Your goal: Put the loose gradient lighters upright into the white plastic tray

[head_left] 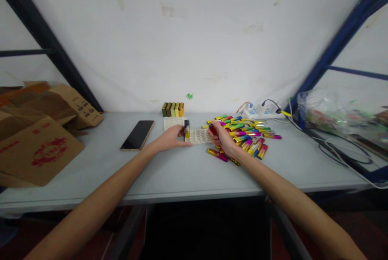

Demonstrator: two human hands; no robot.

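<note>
My left hand (174, 137) rests at the left end of a pale tray with rows of round hollows (201, 136), thumb and fingers apart around its end. Beside those fingers a yellow lighter with a dark top (187, 129) stands upright in the tray. At the tray's right end, my right hand (221, 137) is closed on a red lighter (213, 129), partly covered by the fingers. A heap of shiny multicoloured lighters (248, 133) lies beside and behind that hand. Another pale tray (172, 123) lies behind my left hand, next to a block of upright lighters (172, 110).
A black phone (138, 135) lies on the grey table (182, 179) left of my left hand. Cardboard boxes (42, 147) fill the far left. At the back right are a white power strip (262, 111), cables (330, 141) and clear plastic bags (342, 110).
</note>
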